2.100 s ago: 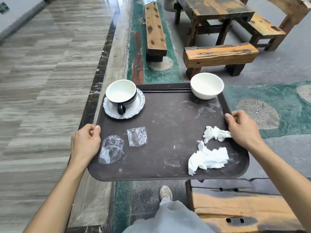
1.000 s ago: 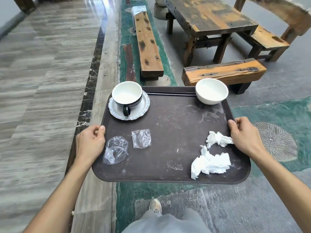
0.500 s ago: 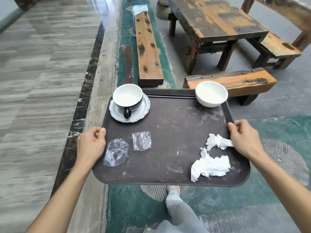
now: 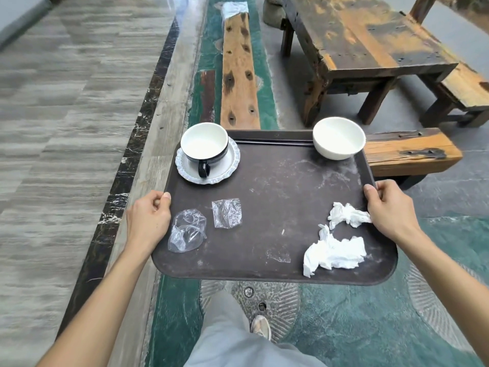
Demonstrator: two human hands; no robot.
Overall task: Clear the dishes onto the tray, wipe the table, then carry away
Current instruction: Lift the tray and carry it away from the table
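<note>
I carry a dark brown tray [image 4: 277,202] level in front of me, above the floor. My left hand [image 4: 148,218] grips its left rim and my right hand [image 4: 389,207] grips its right rim. At the tray's far left a black-and-white cup [image 4: 205,147] stands on a white saucer [image 4: 230,165]. A white bowl [image 4: 338,137] sits at the far right corner. Dark chopsticks [image 4: 272,141] lie along the far rim. Two clear plastic wrappers [image 4: 188,230] lie near my left hand, and two crumpled white tissues [image 4: 333,251] lie near my right hand.
A wooden table [image 4: 365,41] stands ahead on the right, with low benches in front of it [image 4: 407,152], to its right [image 4: 465,88] and to its left [image 4: 239,70]. Grey wood-look floor [image 4: 66,128] stretches to the left past a dark marble strip [image 4: 127,165]. My leg and shoe [image 4: 260,327] show below the tray.
I have walked forward with the tray; the table and benches have come closer and shifted in view. Both hands keep the same grip, and the items on the tray have not shifted.
</note>
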